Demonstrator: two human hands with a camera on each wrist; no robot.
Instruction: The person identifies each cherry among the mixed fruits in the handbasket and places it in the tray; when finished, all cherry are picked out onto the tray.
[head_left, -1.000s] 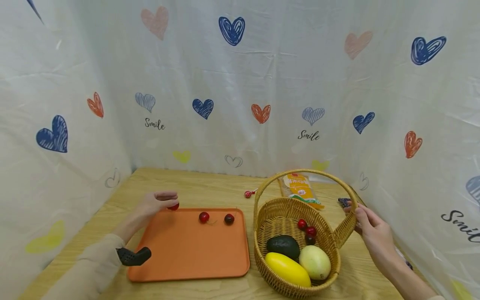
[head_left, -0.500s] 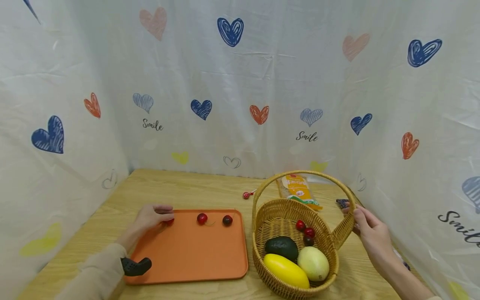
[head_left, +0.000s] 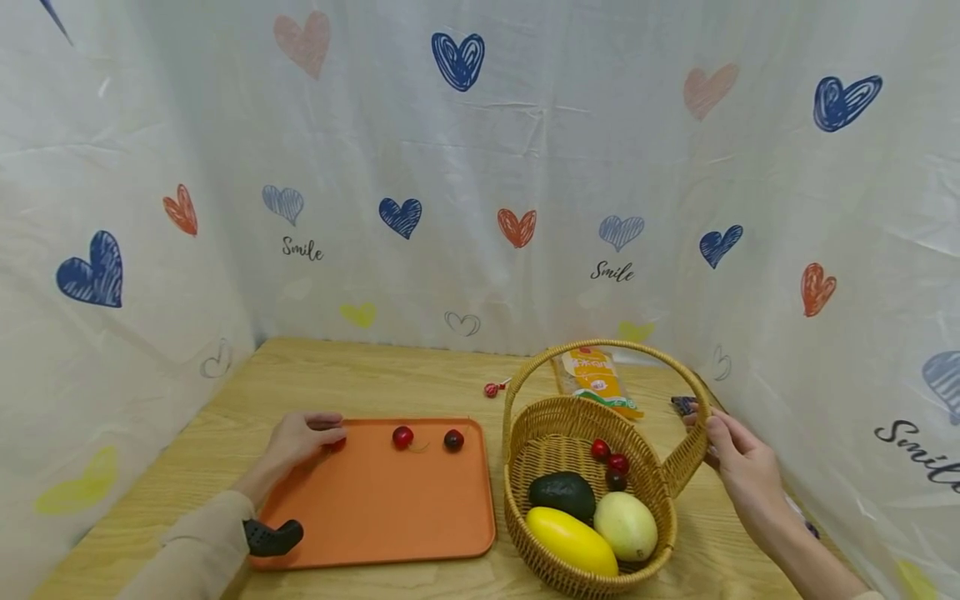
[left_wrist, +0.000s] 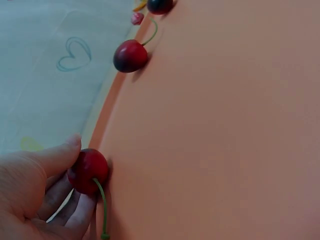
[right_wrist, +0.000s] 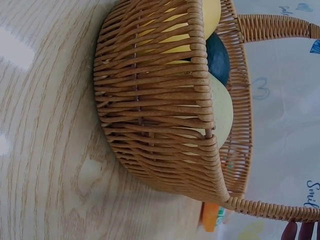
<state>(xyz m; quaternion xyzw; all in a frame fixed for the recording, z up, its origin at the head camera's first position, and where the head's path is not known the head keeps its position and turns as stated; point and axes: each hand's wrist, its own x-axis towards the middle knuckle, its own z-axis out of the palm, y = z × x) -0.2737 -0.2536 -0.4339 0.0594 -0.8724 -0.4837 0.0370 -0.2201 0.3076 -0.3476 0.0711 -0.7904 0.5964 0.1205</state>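
Observation:
At the far left corner of the orange tray [head_left: 382, 508], my left hand [head_left: 296, 440] pinches a red cherry [left_wrist: 90, 171] between thumb and fingers, its green stem hanging free. Two more cherries, one red [head_left: 402, 437] and one darker [head_left: 453, 440], lie along the tray's far edge. My right hand [head_left: 750, 467] holds the right side of the handle [head_left: 609, 342] of a wicker basket [head_left: 547, 454], thumb in front and fingers behind. Inside the basket are a dark green avocado [head_left: 562, 496], a smooth yellow oval fruit [head_left: 572, 542], a pale round melon [head_left: 626, 527] and several cherries [head_left: 618, 464].
Behind the basket lies an orange and clear food packet [head_left: 600, 383]. A red-wrapped lollipop [head_left: 491, 389] is to its left. A small dark wrapped item [head_left: 682, 405] lies beyond my right hand, partly hidden. Curtains with printed hearts [head_left: 517, 227] enclose the wooden table [head_left: 360, 375].
My left hand has come down and nearer with the cherry, from above the tray's far left corner to the tray. The right hand keeps its hold on the basket handle.

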